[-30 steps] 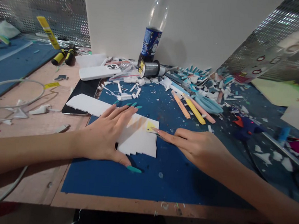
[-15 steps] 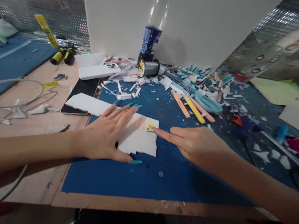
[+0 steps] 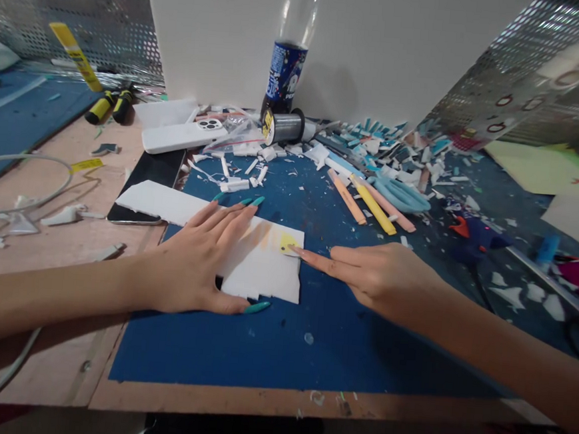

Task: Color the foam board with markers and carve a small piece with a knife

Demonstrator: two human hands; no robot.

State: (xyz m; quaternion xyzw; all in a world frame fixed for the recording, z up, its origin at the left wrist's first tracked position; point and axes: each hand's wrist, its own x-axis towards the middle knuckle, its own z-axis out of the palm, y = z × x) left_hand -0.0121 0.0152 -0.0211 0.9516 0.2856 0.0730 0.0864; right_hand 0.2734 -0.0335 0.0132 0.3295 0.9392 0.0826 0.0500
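Note:
A long white foam board strip (image 3: 265,268) with a stepped lower edge lies on the blue cutting mat (image 3: 279,350). My left hand (image 3: 201,257) rests flat on it, fingers spread, teal nails pointing away from me. My right hand (image 3: 370,270) lies beside the strip's right end, and its stretched forefinger presses a small yellow piece (image 3: 287,242) at the strip's top right corner. Neither hand grips anything.
A black phone (image 3: 146,186) lies under the strip's left end, with a white phone (image 3: 175,138) beyond it. A soda bottle (image 3: 286,63), wire spool (image 3: 281,126), markers (image 3: 365,206), blue scissors (image 3: 401,194), a glue gun (image 3: 473,235) and several foam scraps crowd the mat's far side. A white cable (image 3: 22,176) loops at left.
My right forefinger has slid slightly left along the yellow piece. My left hand stays flat on the strip. The camera has tipped a little downward.

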